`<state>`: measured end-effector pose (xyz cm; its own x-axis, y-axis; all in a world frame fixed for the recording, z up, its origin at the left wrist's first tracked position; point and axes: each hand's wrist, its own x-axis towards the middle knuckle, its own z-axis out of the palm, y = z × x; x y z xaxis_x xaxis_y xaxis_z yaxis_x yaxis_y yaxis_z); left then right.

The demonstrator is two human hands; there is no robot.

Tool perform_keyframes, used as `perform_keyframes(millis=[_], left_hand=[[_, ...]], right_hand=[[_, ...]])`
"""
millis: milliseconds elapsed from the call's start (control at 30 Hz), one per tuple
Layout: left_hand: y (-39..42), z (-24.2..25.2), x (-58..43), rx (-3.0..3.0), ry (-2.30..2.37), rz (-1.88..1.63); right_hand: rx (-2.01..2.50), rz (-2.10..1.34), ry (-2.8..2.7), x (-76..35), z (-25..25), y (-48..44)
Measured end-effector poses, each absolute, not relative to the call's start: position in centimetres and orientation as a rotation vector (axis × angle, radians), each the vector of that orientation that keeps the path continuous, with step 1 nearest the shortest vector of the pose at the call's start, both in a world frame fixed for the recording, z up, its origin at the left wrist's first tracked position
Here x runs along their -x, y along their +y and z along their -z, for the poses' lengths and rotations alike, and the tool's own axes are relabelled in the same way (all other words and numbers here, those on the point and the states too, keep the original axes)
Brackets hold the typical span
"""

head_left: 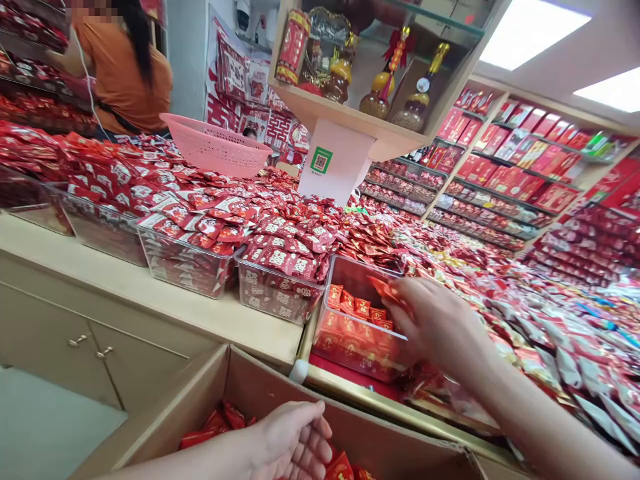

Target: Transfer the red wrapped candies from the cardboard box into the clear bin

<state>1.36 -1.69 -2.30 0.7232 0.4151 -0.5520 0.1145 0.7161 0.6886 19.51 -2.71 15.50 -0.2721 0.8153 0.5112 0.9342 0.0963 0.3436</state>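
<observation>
My right hand (pixel 440 320) pinches a small red packet (pixel 384 289) above the right side of a clear plastic bin (pixel 367 353). Inside that bin, red packets with gold print (pixel 357 307) lie in rows, filling it partway. My left hand (pixel 295 440) hovers over an open cardboard box (pixel 270 387), palm turned inward and fingers loosely curled, with nothing visible in it. More red packets (pixel 343 467) show in the box below and behind this hand.
Several clear bins heaped with red packets (pixel 285 250) line the counter (pixel 150 293). A pink basket (pixel 215 143) rests on the heaps. Overhead juts a display shelf (pixel 345 110). Loose packets (pixel 525 320) spread to the right. A person in orange (pixel 120 67) stands back left.
</observation>
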Motion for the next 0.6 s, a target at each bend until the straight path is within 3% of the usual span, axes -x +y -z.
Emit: perform_keyframes(millis=[133,400,600], left_hand=[[-1.9,2.7,-1.6,-0.896,0.817,-0.121],[-1.5,2.6,-1.6,-1.100,0.827,-0.087],[-1.2,5.7,-1.8,-1.397,0.906,-0.107]], right_hand=[[2.317,0.720,-2.479,-21.6,-14.0,5.4],[2.401,0.553,-2.673,-23.9,-8.6,9.2],[2.411,0.482,-2.648,-23.8,-7.3,8.7]])
